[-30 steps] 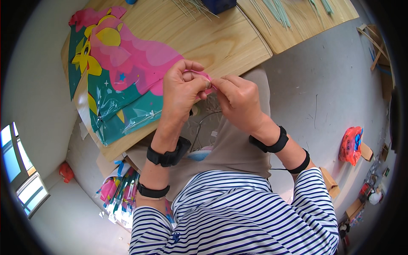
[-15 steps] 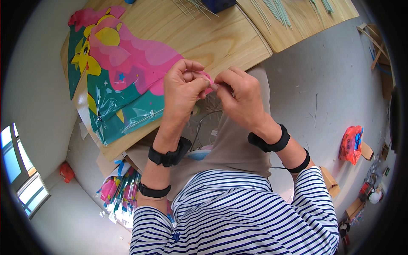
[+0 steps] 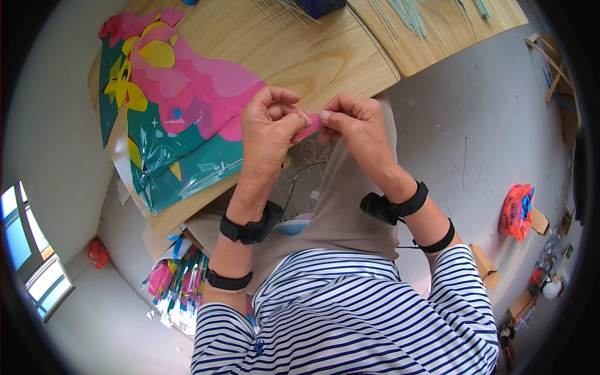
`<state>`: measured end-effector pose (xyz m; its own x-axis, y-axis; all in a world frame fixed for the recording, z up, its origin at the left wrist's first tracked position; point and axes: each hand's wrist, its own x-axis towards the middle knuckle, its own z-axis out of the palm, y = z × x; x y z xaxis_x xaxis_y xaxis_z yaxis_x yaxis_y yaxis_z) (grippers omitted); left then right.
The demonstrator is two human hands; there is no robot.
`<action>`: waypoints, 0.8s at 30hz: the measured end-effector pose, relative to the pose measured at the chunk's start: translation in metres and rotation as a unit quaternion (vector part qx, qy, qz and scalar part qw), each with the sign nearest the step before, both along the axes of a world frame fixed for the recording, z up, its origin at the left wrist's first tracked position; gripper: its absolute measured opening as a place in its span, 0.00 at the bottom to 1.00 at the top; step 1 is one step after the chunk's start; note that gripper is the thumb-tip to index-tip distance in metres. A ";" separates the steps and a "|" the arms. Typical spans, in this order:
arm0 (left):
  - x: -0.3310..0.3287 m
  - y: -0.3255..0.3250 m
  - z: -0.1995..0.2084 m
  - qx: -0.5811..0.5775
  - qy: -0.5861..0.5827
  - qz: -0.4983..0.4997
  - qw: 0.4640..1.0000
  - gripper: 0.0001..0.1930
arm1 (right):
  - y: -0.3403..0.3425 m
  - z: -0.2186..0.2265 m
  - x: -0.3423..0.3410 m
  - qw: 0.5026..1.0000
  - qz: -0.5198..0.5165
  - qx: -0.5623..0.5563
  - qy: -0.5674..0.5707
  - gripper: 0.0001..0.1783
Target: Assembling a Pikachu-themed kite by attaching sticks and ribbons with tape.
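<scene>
Beside the table edge (image 3: 386, 82), left hand (image 3: 267, 129) and right hand (image 3: 356, 127) pinch a pink strip (image 3: 312, 125), ends finger-hidden, long axis roughly parallel.

It seems a workshop (rods (image 3: 410, 20) cover wooden tables (image 3: 312, 59)).

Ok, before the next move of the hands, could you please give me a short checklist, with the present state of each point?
1. Left hand pinches the pink piece: ok.
2. Right hand pinches the same piece at its other end: ok.
3. Pink piece joined to the printed sheet: cannot tell; the left hand hides that part.
4. Printed sheet smooth, without creases: not ok; wrinkles show in its green part.
5. Thin green sticks apart from both hands: ok, they lie at the table's far side.
</scene>
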<state>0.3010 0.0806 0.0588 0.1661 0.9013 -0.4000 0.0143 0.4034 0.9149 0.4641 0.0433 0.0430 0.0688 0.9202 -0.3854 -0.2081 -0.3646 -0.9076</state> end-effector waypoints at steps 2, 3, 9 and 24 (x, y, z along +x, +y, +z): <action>0.000 0.000 0.000 0.004 -0.005 0.005 1.000 0.15 | 0.002 -0.001 0.001 1.000 -0.005 -0.003 -0.010 0.06; 0.001 0.000 0.001 0.006 -0.008 0.007 1.000 0.15 | 0.003 -0.002 0.001 1.000 -0.004 -0.002 -0.021 0.07; -0.002 0.001 0.006 0.060 0.049 0.005 0.997 0.11 | 0.007 -0.006 0.000 0.990 -0.029 0.025 -0.139 0.08; -0.012 0.005 -0.001 0.059 0.042 -0.015 0.997 0.12 | 0.012 -0.028 0.002 0.969 -0.043 0.050 -0.239 0.09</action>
<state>0.2886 0.0852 0.0575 0.1650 0.9380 -0.3047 0.1032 0.2908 0.9512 0.4657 0.0556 0.0149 0.2945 0.9345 -0.2002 0.2183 -0.2698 -0.9379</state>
